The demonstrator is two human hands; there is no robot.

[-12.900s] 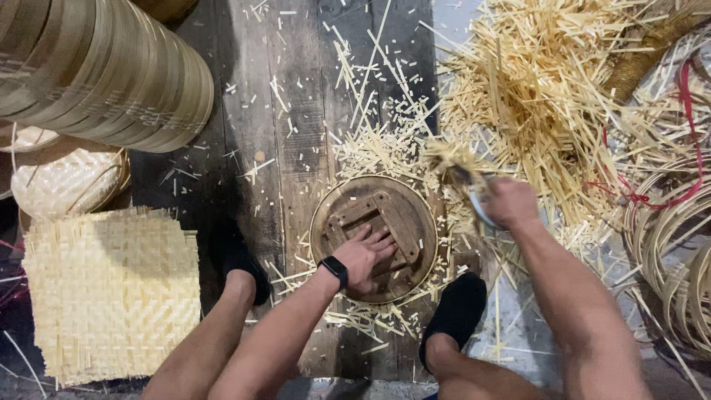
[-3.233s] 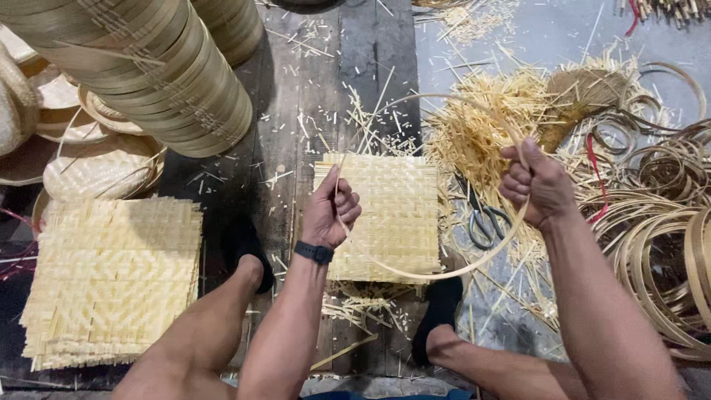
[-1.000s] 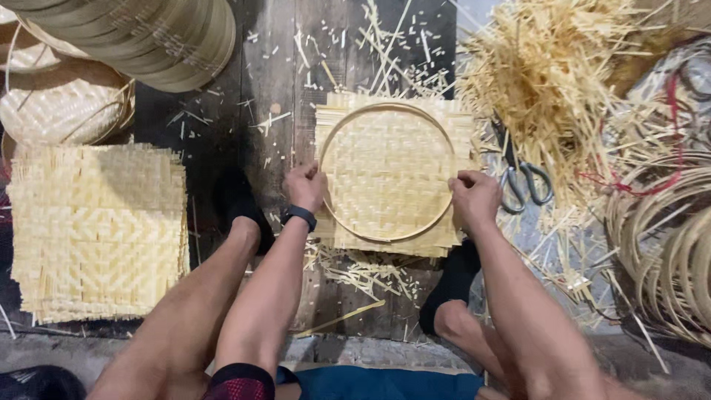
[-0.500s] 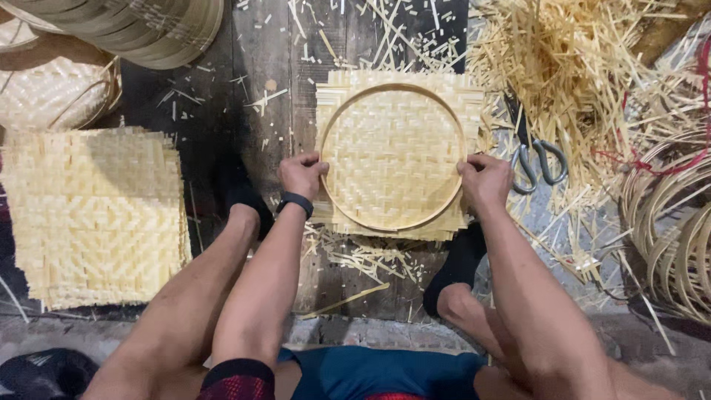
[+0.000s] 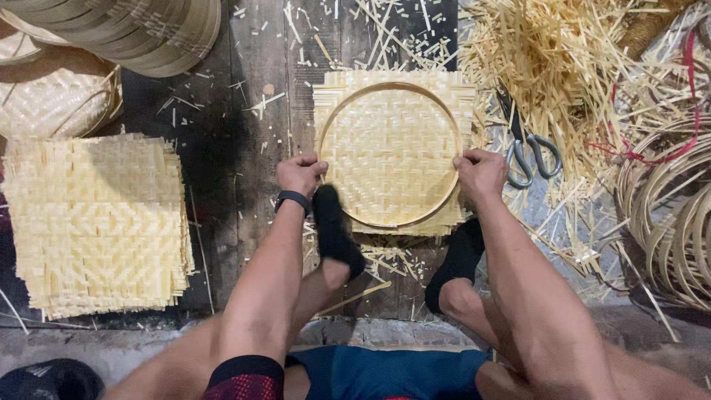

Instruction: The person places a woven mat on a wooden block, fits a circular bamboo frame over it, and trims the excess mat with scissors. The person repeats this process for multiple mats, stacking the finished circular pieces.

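Note:
A square woven bamboo mat lies on the dark wooden floor in front of me. A thin round bamboo hoop rests on top of it. My left hand grips the hoop's left edge together with the mat. My right hand holds the hoop's right edge the same way. My two feet in black socks press at the mat's near edge, the left foot on its near left corner and the right foot just below it.
A stack of square woven mats lies at left. Stacked finished baskets sit at upper left. Scissors rest right of the mat, beside a heap of bamboo strips. Coiled hoops fill the right edge.
Earlier I held the hoop in the air over the mat; it now lies flat on the mat with both hands on its sides. My left foot has moved onto the mat's near corner.

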